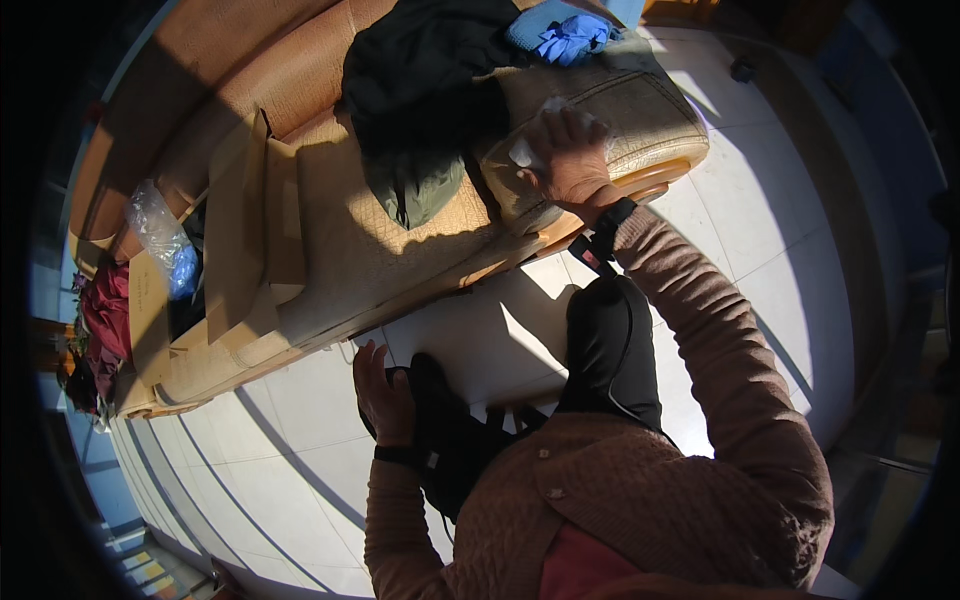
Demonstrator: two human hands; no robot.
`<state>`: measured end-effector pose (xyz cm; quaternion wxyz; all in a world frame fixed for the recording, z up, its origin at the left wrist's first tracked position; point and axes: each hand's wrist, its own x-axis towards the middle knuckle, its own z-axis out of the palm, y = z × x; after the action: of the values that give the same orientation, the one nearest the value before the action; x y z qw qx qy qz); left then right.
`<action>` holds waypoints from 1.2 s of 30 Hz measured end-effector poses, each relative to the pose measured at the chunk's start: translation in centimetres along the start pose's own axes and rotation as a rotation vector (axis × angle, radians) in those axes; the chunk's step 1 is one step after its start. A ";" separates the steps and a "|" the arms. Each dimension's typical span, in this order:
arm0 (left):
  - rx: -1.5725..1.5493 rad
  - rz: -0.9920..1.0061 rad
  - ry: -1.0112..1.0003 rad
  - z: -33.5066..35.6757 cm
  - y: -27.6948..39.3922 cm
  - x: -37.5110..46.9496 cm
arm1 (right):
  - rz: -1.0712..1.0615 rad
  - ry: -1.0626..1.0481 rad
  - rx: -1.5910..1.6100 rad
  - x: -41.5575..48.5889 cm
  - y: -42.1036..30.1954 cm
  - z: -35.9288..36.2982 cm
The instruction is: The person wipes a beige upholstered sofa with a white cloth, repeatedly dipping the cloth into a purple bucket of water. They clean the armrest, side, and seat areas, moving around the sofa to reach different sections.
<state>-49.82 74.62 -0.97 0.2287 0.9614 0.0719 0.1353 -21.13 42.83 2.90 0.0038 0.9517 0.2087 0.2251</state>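
Observation:
My right hand presses a crumpled white cloth or wipe flat against the armrest of a brown leather sofa. Parts of the cloth show beyond the fingers; the rest is hidden under the palm. Over by my left knee, my left hand has its thumb apart from the fingers and nothing in it. Whether it rests on the black trouser leg, I cannot tell. A dark jacket or cloth with an olive-green part lies on the seat just left of my right hand.
Bunched blue gloves lie on a blue textile at the armrest's far end. An open cardboard box stands on the seat, with a clear plastic bag in it. Dark-red cloth sits beyond. Pale floor tiles carry shadow stripes.

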 end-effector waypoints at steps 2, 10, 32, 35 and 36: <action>-0.046 -0.013 0.017 0.4 0.2 0.1 | -0.079 -0.058 0.071 -1.1 -3.0 2.1; -0.049 -0.083 -0.022 0.6 0.7 0.3 | -0.511 -0.083 -0.300 -1.4 -6.5 8.7; -0.094 0.006 0.052 0.5 -0.6 -0.3 | 0.235 0.116 0.038 -1.3 9.4 -0.2; -0.065 -0.005 0.028 0.9 -0.3 0.0 | 0.000 0.074 0.137 -2.1 2.8 0.3; -0.048 -0.004 0.025 1.0 -0.3 0.1 | -0.064 0.010 0.113 -2.3 0.6 0.5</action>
<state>-49.48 74.44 -1.92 0.2513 0.9537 0.0732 0.1484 -22.52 41.42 1.53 -0.0438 0.9421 0.2514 0.2173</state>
